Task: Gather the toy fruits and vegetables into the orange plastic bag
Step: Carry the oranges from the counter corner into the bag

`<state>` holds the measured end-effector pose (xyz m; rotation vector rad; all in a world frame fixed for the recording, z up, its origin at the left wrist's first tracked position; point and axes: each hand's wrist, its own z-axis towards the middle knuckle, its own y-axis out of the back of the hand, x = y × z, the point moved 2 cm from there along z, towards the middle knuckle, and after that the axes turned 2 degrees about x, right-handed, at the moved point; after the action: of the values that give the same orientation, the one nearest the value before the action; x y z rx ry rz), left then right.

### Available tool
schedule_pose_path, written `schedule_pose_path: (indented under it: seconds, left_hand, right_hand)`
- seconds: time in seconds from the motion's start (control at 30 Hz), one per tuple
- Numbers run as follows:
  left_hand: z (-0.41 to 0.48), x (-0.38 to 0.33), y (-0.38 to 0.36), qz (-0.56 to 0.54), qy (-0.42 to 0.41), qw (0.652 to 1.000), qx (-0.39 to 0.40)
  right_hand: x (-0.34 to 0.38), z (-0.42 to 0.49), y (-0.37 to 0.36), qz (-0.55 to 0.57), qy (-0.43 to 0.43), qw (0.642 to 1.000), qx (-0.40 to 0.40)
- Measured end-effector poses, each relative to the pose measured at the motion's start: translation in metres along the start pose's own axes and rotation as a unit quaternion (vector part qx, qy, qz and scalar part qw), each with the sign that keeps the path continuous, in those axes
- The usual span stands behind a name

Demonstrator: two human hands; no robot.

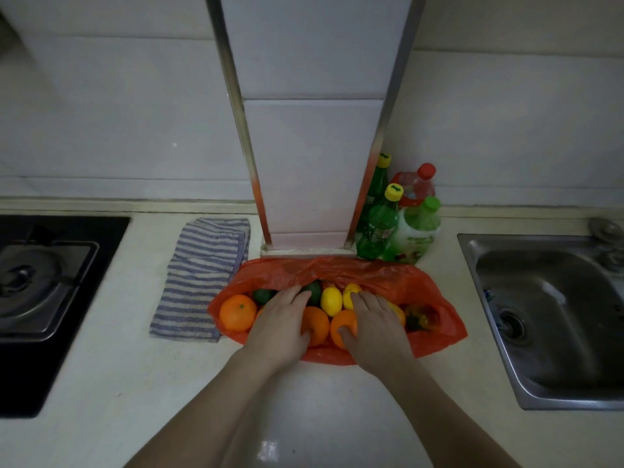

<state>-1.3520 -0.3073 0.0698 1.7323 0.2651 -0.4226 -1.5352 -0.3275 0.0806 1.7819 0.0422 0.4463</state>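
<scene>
The orange plastic bag lies on the counter just before the tiled column, toy fruits piled on it. The left hand and right hand rest spread over the fruits, gripping nothing.

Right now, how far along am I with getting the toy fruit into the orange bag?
Nearly done. Oranges, lemons, avocados and a pepper lie in the open mouth of the orange bag; no fruit shows outside it. In hand: left hand and right hand rest on the pile. Left: push them deeper, close the bag.
</scene>
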Motion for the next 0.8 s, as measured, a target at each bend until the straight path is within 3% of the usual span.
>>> schedule_pose_path:
  seconds: [0.5,0.8]
  left_hand:
    - [-0.023,0.032,0.068,0.055,-0.012,0.995,-0.087]
    - [-0.04,0.092,0.096,0.061,0.036,0.993,-0.095]
  right_hand:
    - [0.043,-0.014,0.036,-0.056,0.007,0.998,-0.025]
    - [0.102,0.0,0.021,-0.048,0.055,0.997,-0.018]
